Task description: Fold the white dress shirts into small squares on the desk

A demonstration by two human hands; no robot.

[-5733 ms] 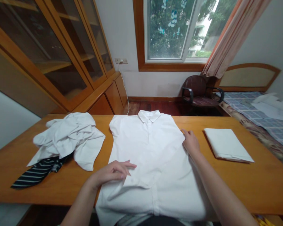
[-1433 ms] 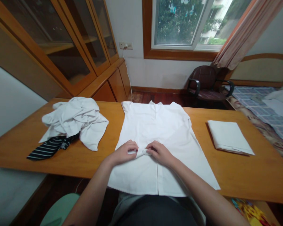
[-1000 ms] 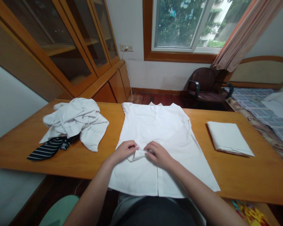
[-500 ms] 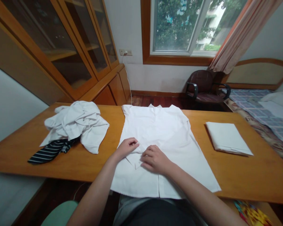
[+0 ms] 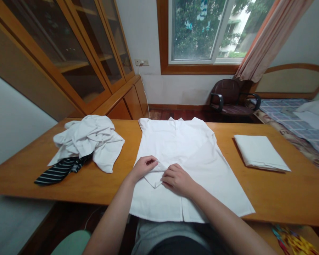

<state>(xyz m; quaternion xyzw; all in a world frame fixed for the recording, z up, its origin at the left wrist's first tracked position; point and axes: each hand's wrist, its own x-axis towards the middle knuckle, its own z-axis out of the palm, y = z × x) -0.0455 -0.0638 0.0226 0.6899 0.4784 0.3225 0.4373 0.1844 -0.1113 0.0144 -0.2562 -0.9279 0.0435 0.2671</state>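
A white shirt [image 5: 175, 141] lies spread on the wooden table in front of me, its lower hem along the near edge. A sleeve [image 5: 154, 179] is laid across its middle, the cuff end pointing towards me. My left hand [image 5: 145, 166] pinches the sleeve fabric between thumb and fingers on the left side. To the right, my right hand [image 5: 177, 180] has its fingers curled on the cuff edge, gripping the cloth. The fingertips of both hands are partly hidden by fabric and fingers.
A crumpled white shirt [image 5: 90, 136] with a striped black tie [image 5: 58, 171] lies on the table [image 5: 117, 189] at left. A folded white shirt [image 5: 260, 152] rests at right. Beyond stand a glass-door cabinet [image 5: 95, 53], an armchair [image 5: 228, 95] and a bed [image 5: 287, 109].
Both hands stay on the sleeve. The cuff end looks flatter and more neatly pointed than before, and the view has shifted slightly.
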